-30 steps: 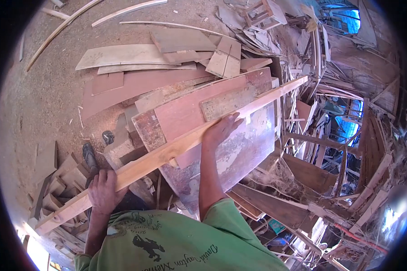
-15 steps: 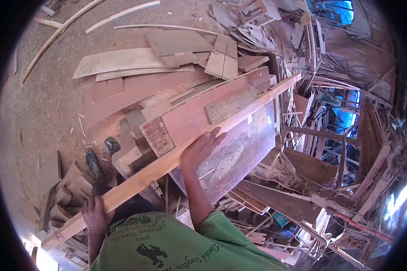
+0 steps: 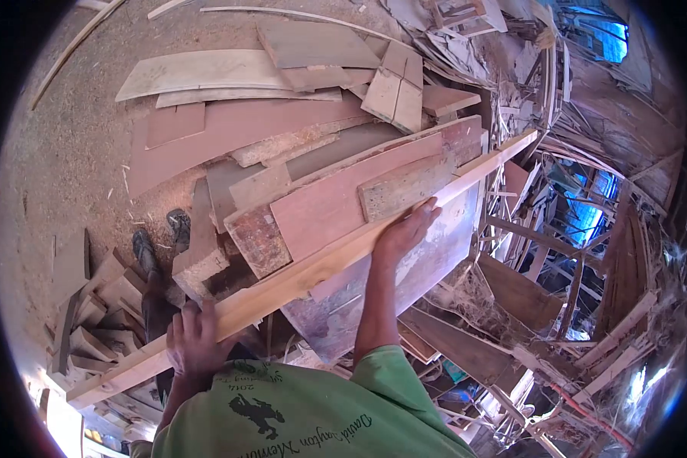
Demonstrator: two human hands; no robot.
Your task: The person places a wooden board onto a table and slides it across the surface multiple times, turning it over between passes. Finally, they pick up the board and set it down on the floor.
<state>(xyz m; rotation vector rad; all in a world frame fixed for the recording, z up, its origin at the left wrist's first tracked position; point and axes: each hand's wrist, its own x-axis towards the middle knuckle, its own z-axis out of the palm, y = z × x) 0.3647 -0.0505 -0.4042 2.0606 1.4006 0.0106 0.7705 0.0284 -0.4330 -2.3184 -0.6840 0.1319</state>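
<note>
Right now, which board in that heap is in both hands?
The long pale plank running diagonally, lower left to upper right. The left hand grips near its lower end, the right hand near its middle. The reddish panels are wider and darker.

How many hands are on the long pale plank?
2 on the long pale plank: the left hand wraps it near its lower end, and the right hand lies on it past the middle. No other hands show.

hands (image 3: 195, 340) (image 3: 403, 229): 2 | long plank (image 3: 298, 278): 1 | shoes (image 3: 141, 248): 2 | stacked boards (image 3: 229, 130): too many to count
</note>
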